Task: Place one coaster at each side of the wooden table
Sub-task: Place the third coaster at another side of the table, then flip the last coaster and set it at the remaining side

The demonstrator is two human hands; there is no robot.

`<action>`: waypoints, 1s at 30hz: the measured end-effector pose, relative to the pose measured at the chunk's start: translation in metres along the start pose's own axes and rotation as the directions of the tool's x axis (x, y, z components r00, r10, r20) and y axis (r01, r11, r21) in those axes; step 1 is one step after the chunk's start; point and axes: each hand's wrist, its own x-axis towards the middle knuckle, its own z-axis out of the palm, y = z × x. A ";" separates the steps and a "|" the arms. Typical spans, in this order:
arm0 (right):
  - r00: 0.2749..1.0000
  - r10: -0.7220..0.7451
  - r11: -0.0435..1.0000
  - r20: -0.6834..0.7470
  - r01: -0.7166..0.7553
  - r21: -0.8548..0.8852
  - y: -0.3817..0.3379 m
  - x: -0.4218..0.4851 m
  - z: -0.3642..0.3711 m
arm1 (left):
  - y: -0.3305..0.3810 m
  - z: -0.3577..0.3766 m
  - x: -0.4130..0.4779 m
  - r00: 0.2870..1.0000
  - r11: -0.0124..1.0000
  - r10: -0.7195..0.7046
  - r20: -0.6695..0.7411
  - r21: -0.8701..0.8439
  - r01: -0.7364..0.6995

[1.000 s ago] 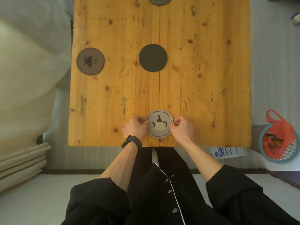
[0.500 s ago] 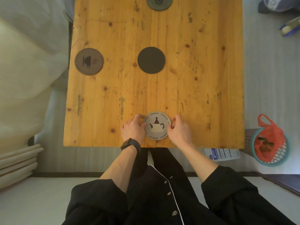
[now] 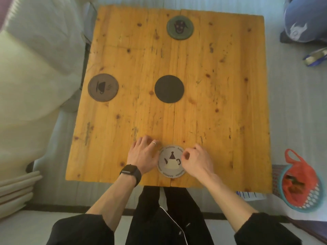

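Both hands, left hand and right hand, are releasing the round grey teapot-printed coaster, grips now apart, leaving it flat at the yellow wooden tabletop near edge; right side remains unserved.

knotty wooden table — matt black coaster

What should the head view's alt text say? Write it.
Two bare hands, left hand and right hand, flank a teapot coaster at the wooden table's near edge. Three more coasters lie left, centre and far.
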 end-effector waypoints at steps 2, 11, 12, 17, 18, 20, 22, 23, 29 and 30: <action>0.998 0.048 0.993 0.034 -0.052 0.103 -0.008 0.030 -0.015 | -0.008 -0.009 0.030 0.997 0.997 -0.068 -0.038 -0.033 0.066; 0.935 0.287 0.914 -0.207 -0.202 0.352 -0.058 0.168 -0.072 | -0.030 -0.010 0.128 0.978 0.972 -0.209 -0.016 -0.114 0.206; 0.925 0.310 0.912 -0.220 -0.224 0.345 -0.064 0.177 -0.077 | -0.030 -0.008 0.127 0.977 0.973 -0.211 -0.028 -0.104 0.207; 0.905 0.356 0.921 -0.232 -0.297 0.254 -0.085 0.198 -0.082 | -0.030 -0.010 0.130 0.976 0.971 -0.219 0.005 -0.102 0.218; 0.901 0.374 0.905 -0.220 -0.303 0.298 -0.086 0.199 -0.082 | -0.030 -0.010 0.131 0.976 0.970 -0.218 0.019 -0.105 0.218; 0.896 0.396 0.878 -0.202 -0.304 0.370 -0.086 0.199 -0.080 | -0.032 -0.009 0.132 0.976 0.969 -0.215 0.046 -0.117 0.219; 0.921 0.327 0.898 -0.209 -0.235 0.373 -0.084 0.193 -0.075 | -0.034 -0.009 0.131 0.974 0.967 -0.213 0.080 -0.122 0.222; 0.933 0.289 0.903 -0.212 -0.193 0.383 -0.083 0.189 -0.071 | -0.035 -0.009 0.132 0.971 0.967 -0.214 0.103 -0.120 0.226; 0.932 0.174 0.789 -0.317 0.060 0.611 -0.070 0.117 -0.069 | -0.024 -0.050 0.136 0.949 0.903 -0.230 0.216 -0.316 0.290; 0.929 0.108 0.790 -0.353 0.135 0.597 -0.067 0.097 -0.072 | -0.020 -0.063 0.133 0.939 0.825 -0.249 0.237 -0.455 0.334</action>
